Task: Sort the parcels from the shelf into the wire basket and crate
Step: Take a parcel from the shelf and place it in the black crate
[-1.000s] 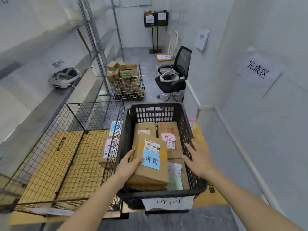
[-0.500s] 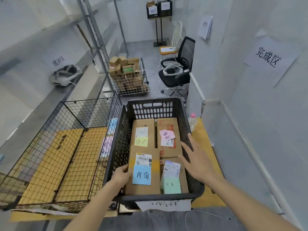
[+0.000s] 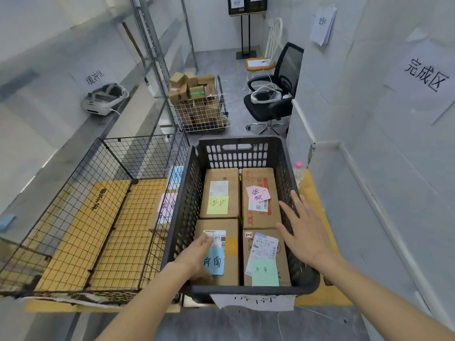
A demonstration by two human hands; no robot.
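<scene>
Four parcels flat in black crate [image 3: 187, 210], lower centre. Left hand [image 3: 197, 257] rests flat-fingered on blue-note parcel [image 3: 218, 252]; right hand [image 3: 305, 232] spread, relaxed, over crate's right wall.

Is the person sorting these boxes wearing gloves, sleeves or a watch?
No. Both forearms are bare up to the picture's lower edge, with no sleeve showing. The left hand and the right hand wear no gloves, and no watch, ring or wristband shows on either.

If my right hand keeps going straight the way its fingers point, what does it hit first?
Probably the parcel with the pink note: the right hand hovers open, pointing up-left over it. Depth is unclear.
</scene>
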